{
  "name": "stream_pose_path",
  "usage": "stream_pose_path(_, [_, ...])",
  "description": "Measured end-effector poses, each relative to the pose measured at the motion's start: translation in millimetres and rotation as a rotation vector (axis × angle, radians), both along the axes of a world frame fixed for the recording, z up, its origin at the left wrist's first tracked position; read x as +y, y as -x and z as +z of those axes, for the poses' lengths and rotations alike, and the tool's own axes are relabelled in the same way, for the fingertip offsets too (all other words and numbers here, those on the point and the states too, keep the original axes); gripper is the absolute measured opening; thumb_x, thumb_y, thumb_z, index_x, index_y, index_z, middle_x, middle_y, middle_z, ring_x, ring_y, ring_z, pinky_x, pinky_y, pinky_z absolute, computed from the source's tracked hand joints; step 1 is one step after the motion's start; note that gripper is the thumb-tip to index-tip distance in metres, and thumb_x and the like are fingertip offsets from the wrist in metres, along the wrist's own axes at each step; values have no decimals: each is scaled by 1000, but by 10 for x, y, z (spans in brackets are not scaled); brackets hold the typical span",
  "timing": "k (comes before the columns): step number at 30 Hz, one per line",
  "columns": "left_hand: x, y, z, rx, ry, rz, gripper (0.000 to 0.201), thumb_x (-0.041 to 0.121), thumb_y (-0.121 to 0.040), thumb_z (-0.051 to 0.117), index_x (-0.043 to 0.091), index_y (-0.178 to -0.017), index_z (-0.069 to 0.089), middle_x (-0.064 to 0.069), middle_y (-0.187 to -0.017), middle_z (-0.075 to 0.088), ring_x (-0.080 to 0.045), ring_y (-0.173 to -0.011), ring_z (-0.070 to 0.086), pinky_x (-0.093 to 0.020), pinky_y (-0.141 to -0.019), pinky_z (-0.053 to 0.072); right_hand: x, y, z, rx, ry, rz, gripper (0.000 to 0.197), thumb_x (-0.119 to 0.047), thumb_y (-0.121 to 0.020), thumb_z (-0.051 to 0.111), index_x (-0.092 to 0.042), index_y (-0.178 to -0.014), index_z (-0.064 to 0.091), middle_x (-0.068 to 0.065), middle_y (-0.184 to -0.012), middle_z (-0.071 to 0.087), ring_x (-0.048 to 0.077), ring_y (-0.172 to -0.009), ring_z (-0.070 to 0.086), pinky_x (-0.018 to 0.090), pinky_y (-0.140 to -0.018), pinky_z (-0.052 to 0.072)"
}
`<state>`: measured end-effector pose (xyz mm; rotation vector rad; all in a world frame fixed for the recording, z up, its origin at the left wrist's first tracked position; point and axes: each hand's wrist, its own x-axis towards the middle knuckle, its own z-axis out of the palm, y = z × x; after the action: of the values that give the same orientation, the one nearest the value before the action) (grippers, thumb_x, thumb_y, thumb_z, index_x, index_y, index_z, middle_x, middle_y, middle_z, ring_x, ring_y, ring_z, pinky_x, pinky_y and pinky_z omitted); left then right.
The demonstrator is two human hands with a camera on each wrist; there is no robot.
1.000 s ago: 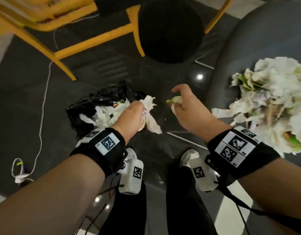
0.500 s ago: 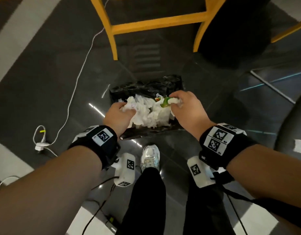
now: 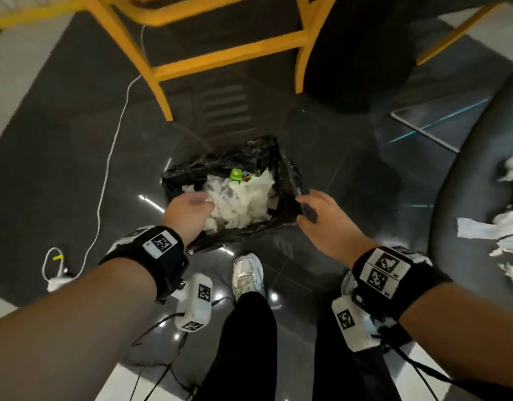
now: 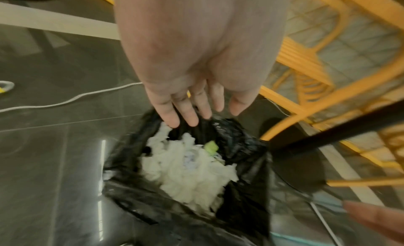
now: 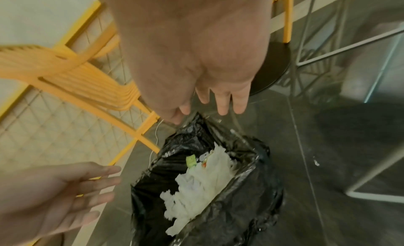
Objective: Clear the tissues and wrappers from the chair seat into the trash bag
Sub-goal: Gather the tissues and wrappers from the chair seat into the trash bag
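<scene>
The black trash bag (image 3: 281, 169) stands open on the dark floor, filled with white tissues (image 3: 243, 206) and a green wrapper (image 3: 236, 174). My left hand (image 3: 191, 208) hovers over the bag's left rim, empty, with its fingers (image 4: 192, 111) straight above the tissues (image 4: 188, 172). My right hand (image 3: 313, 212) is at the bag's right edge, its fingers (image 5: 221, 104) spread and holding nothing over the bag (image 5: 251, 189). More crumpled tissues (image 3: 504, 227) lie on the grey chair seat (image 3: 466, 183) at the far right.
A yellow chair's legs (image 3: 162, 94) stand just beyond the bag. A black round base (image 3: 359, 53) is behind it to the right. A white cable (image 3: 110, 157) runs along the floor at left. My shoe (image 3: 248, 273) is close in front of the bag.
Both hands have let go of the tissue wads and the green wrapper, which now lie in the bag. The hands have opened and drawn apart.
</scene>
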<state>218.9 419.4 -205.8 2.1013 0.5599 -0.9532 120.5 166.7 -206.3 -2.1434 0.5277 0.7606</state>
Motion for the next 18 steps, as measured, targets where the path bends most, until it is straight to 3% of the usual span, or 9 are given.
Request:
stream_pose_path(2, [-401, -54, 138, -26, 26, -130, 20, 33, -87, 63, 31, -105, 71, 3, -112, 70, -21, -105, 66, -40, -98, 52, -250, 198, 190, -32, 17, -66, 38, -25, -95, 55, -27, -133, 54, -4, -150, 32, 8, -114, 51, 16, -96, 37])
stream_pose_path(5, [-1146, -20, 355, -66, 88, -367, 11, 31, -93, 59, 34, -96, 69, 4, -105, 72, -19, -97, 67, -36, -86, 54, -669, 547, 502, -125, 48, -192, 28, -23, -93, 55, -28, -121, 60, -12, -126, 46, 2, -94, 55, 9, -84, 42])
stream_pose_path(8, [-1909, 177, 569, -105, 166, -540, 13, 27, -95, 59, 29, -95, 72, 3, -97, 74, -18, -92, 69, -31, -76, 51, -1105, 967, 747, -200, 91, -321, 24, -19, -91, 56, -27, -111, 65, -13, -107, 53, 2, -89, 56, 17, -85, 44])
stream_pose_path(10, [-2369, 391, 681, -129, 213, -646, 11, 27, -95, 61, 29, -91, 72, 4, -92, 73, -15, -88, 68, -31, -79, 51, -1397, 1290, 864, -238, 148, -374, 22, -17, -89, 57, -27, -106, 67, -12, -99, 55, 1, -87, 56, 16, -83, 43])
stream_pose_path(12, [-2768, 632, 763, -156, 239, -765, 9, 29, -94, 63, 29, -90, 72, 8, -86, 71, -8, -82, 66, -27, -76, 50, -1686, 1632, 959, -255, 223, -402, 19, -18, -86, 57, -25, -100, 68, -11, -92, 55, 5, -86, 56, 18, -79, 40])
stream_pose_path(14, [-3124, 869, 829, -185, 247, -875, 8, 30, -92, 66, 26, -89, 73, 10, -79, 68, -4, -75, 63, -24, -70, 48, -1967, 1977, 1014, -255, 274, -456, 15, -17, -84, 57, -22, -94, 67, -6, -90, 57, 12, -86, 57, 27, -78, 44])
stream_pose_path(16, [-3423, 1084, 886, -209, 250, -939, 7, 30, -89, 70, 23, -90, 73, 9, -81, 69, -5, -76, 63, -26, -73, 51, -2225, 2305, 1015, -222, 302, -554, 16, -14, -84, 59, -23, -94, 67, -4, -94, 58, 16, -85, 58, 36, -80, 50])
stream_pose_path(18, [-3643, 1234, 918, -222, 247, -981, 16, 33, -88, 72, 23, -100, 71, 9, -97, 69, -7, -86, 65, -28, -82, 53, -2417, 2567, 959, -178, 344, -618, 19, -14, -83, 61, -25, -98, 68, -8, -98, 55, 16, -83, 58, 37, -81, 51])
